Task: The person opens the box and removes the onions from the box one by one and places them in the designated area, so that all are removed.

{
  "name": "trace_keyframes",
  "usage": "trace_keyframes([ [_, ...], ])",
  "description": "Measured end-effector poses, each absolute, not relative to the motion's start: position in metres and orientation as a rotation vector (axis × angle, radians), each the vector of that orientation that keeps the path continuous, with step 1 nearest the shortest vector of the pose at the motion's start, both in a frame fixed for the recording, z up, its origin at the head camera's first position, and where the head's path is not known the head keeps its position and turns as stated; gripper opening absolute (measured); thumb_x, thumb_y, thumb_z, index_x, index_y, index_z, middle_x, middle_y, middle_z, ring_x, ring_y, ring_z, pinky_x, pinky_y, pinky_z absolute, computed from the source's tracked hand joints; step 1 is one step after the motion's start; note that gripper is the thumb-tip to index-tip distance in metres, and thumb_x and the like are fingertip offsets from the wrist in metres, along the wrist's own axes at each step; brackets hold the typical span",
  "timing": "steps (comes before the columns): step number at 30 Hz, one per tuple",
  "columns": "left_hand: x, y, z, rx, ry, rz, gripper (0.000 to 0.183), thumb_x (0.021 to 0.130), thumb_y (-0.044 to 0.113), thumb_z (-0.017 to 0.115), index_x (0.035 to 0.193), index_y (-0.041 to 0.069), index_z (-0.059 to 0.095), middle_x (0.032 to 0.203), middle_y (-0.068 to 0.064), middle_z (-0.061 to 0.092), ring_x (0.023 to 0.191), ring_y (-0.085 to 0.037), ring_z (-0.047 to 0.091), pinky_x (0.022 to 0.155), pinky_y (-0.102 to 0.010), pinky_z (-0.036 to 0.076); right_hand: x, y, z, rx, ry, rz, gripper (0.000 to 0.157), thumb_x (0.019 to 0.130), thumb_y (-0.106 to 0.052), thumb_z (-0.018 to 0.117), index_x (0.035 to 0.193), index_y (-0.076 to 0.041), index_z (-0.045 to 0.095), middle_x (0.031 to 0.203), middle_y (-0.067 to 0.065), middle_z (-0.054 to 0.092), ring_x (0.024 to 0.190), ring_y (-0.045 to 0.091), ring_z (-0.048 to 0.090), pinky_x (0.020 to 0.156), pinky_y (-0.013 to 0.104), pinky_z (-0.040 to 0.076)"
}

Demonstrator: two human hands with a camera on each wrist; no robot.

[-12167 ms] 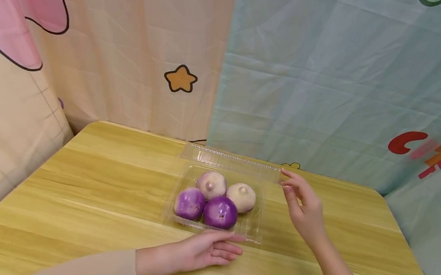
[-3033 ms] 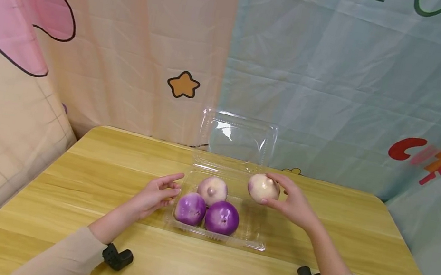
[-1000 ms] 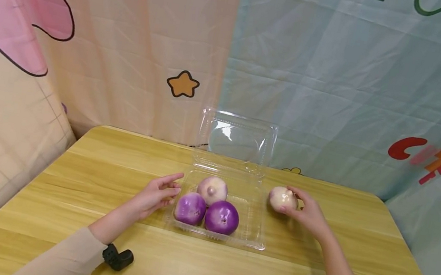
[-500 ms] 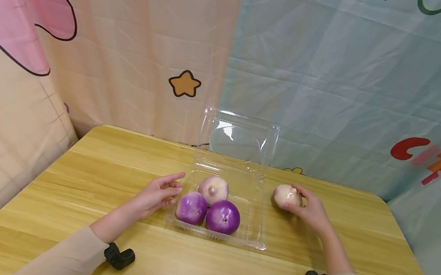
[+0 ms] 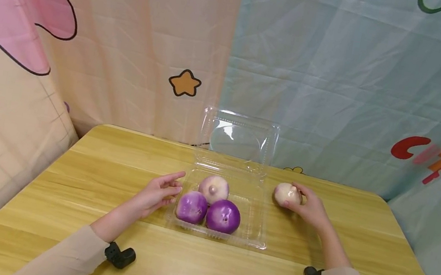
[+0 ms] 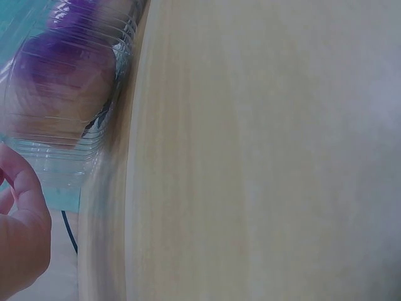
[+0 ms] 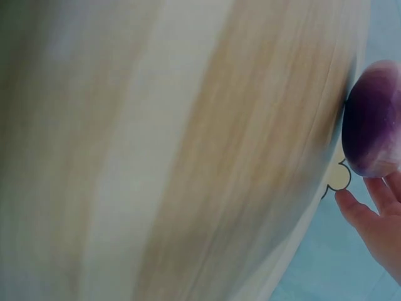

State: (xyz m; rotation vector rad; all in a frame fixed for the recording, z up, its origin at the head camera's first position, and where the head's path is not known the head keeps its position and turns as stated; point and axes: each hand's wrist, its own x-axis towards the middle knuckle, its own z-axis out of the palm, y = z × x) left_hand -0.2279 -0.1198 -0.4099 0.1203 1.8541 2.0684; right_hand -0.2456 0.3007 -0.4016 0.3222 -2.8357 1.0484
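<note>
A pale onion [image 5: 287, 194] with a small nub sits on the table to the right of the clear container. My right hand [image 5: 307, 209] holds it from the right, thumb and fingertips at its side. In the right wrist view the same onion [image 7: 374, 119] shows its purple side, with the right hand [image 7: 379, 226] below it. Inside the clear plastic container [image 5: 252, 219] lie three purple-and-white onions [image 5: 223, 217]. My left hand [image 5: 156, 195] is at the container's left wall, fingers loosely bent and holding nothing. In the left wrist view, the left hand [image 6: 22, 232] is beside that wall.
The container's hinged clear lid [image 5: 237, 140] stands upright at the back. Under everything is a wooden table [image 5: 199, 273], its far edge close to a printed curtain [image 5: 333, 78]. Each wrist carries a black camera mount [image 5: 120, 256].
Earlier, all the onions lay in the container under a lowering or lifting lid. My right hand has carried one pale onion rightward out onto the table. The left hand stays beside the container.
</note>
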Motion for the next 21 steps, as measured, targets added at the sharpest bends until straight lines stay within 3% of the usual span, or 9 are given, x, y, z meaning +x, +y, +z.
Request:
trace_keyframes([
  [21, -0.2285, -0.1193, -0.4099, 0.127, 1.846, 2.070, 0.055, 0.093, -0.001, 0.049, 0.145, 0.002, 0.029, 0.104, -0.006, 0.044, 0.073, -0.006, 0.047, 0.062, -0.014, 0.045, -0.2450, 0.3029, -0.3955, 0.287, -2.846, 1.078, 0.067, 0.082, -0.020, 0.072, 0.135, 0.007, 0.040, 0.136, 0.030, 0.039, 0.123, 0.048, 0.036, 0.099, 0.061, 0.030],
])
